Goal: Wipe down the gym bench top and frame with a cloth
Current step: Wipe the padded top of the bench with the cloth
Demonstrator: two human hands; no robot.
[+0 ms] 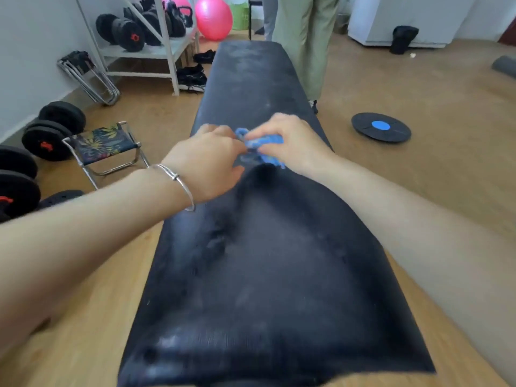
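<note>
Both forearms are reaching forward from the near corners and converging over the middle of the black bench top [265,247], which is running lengthwise away from the camera.

Left hand [206,160]: back facing up, knuckles forward, fingers curling down, thumb side turning in toward the cloth [262,143]. A thin silver bracelet [178,180] is sitting on that wrist.

Right hand [290,141]: coming in from the right, wrist bending inward, fingers curling over the cloth's right end.

Grip: both hands are closing on the small blue cloth, bunching it between them. It is crumpled, lying on the pad's centre line, about halfway along the bench. The image is blurring here, so exact finger placement is unclear.

The pad surface is showing pale streaks and smears, heavier toward the far end.

Surroundings: a folding stool [103,143] with leaf-print seat is standing just left of the bench; black dumbbells [53,129] are lying along the left wall; a round balance board [381,129] with a blue centre is lying on the wood floor to the right; a person in pale green trousers [304,37] is standing by the far right end.
</note>
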